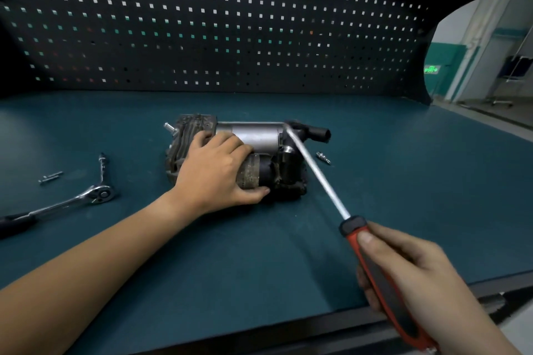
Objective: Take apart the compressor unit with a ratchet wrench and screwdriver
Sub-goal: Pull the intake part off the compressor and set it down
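Note:
The compressor unit (268, 140), a grimy metal body with a silver cylinder and a black port at its right end, lies on the teal bench mat (403, 181). My left hand (215, 168) grips its middle from above, fingers over the cylinder and thumb under the front. My right hand (409, 271) holds the red and black handle of a long screwdriver (320, 179). The shaft runs up and left, its tip at the unit's upper right end. The ratchet wrench (86, 197) lies on the mat to the left, untouched.
Two loose bolts (51, 177) lie left of the ratchet head, and a small bit or bolt (323, 157) lies right of the unit. A dark pegboard (216, 32) rises behind the bench. The bench's front edge (288, 334) runs close below my arms.

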`<state>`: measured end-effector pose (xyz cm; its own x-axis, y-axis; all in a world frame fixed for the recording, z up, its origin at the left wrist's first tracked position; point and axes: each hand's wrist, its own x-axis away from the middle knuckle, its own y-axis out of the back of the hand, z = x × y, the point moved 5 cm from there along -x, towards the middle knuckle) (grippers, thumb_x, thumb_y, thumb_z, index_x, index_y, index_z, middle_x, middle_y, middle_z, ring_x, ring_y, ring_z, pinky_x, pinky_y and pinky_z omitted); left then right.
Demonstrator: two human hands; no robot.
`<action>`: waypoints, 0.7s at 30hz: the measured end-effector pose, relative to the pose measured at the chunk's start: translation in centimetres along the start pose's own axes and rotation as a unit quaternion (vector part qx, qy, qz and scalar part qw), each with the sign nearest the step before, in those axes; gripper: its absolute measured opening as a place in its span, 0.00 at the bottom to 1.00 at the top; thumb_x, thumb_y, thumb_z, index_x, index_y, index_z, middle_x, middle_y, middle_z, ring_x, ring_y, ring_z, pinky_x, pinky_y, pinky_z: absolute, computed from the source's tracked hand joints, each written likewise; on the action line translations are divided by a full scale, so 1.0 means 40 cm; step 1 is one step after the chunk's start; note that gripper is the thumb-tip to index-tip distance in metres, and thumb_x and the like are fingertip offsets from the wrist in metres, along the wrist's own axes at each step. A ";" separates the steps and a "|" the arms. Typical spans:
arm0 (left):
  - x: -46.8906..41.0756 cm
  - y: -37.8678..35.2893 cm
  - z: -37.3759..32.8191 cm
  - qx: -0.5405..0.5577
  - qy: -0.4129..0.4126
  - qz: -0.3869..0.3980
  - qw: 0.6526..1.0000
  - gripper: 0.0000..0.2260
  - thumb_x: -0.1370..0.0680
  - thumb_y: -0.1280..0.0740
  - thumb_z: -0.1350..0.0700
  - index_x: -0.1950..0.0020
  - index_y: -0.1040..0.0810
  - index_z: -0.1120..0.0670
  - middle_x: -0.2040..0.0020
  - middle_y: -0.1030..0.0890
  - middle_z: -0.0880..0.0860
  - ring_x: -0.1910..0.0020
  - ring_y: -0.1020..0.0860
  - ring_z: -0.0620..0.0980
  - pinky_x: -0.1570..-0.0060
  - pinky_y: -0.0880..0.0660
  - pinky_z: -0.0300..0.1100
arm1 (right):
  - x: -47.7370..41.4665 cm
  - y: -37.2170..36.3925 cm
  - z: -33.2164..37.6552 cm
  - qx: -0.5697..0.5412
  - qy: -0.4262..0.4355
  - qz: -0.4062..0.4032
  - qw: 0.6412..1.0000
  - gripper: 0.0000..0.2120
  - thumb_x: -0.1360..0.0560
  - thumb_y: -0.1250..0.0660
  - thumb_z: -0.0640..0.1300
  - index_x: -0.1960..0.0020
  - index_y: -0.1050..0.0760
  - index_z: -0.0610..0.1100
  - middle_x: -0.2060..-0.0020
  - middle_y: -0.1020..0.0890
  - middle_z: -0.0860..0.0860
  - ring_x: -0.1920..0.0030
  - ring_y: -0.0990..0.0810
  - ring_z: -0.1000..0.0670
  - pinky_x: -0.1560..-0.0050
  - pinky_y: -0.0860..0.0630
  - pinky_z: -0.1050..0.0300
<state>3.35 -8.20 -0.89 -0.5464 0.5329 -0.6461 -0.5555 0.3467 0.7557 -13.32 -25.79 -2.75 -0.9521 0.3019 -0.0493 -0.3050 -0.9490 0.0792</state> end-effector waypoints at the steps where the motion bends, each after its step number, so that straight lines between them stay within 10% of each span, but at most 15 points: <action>1: 0.000 -0.001 0.001 -0.001 0.000 0.006 1.000 0.32 0.36 0.41 0.32 0.52 0.18 0.58 0.56 0.19 0.53 0.51 0.21 0.54 0.45 0.30 0.56 | -0.008 0.008 0.007 0.008 0.012 -0.012 1.000 0.07 0.30 0.34 0.45 0.61 0.17 0.54 0.78 0.25 0.41 0.81 0.30 0.47 0.80 0.34 0.63; 6: -0.002 -0.010 0.006 -0.005 0.000 0.021 1.000 0.30 0.38 0.28 0.35 0.51 0.19 0.59 0.55 0.19 0.56 0.49 0.21 0.56 0.44 0.32 0.58 | -0.010 0.006 0.004 0.021 -0.005 0.008 1.000 0.09 0.32 0.34 0.45 0.61 0.17 0.57 0.78 0.25 0.40 0.81 0.30 0.45 0.81 0.33 0.61; 21: 0.002 -0.005 -0.010 -0.025 0.001 0.017 1.000 0.31 0.35 0.40 0.34 0.51 0.20 0.60 0.55 0.19 0.57 0.49 0.21 0.57 0.46 0.31 0.64 | -0.164 0.155 -0.015 -0.007 -0.024 -0.111 0.993 0.03 0.25 0.34 0.42 0.57 0.25 0.43 0.79 0.24 0.47 0.81 0.27 0.52 0.80 0.30 0.64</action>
<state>3.17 -8.54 -1.16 -0.5671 0.5423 -0.6199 -0.5674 0.2884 0.7713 -8.93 -33.73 -2.52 -0.8614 0.5077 -0.0167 -0.5077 -0.8596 0.0580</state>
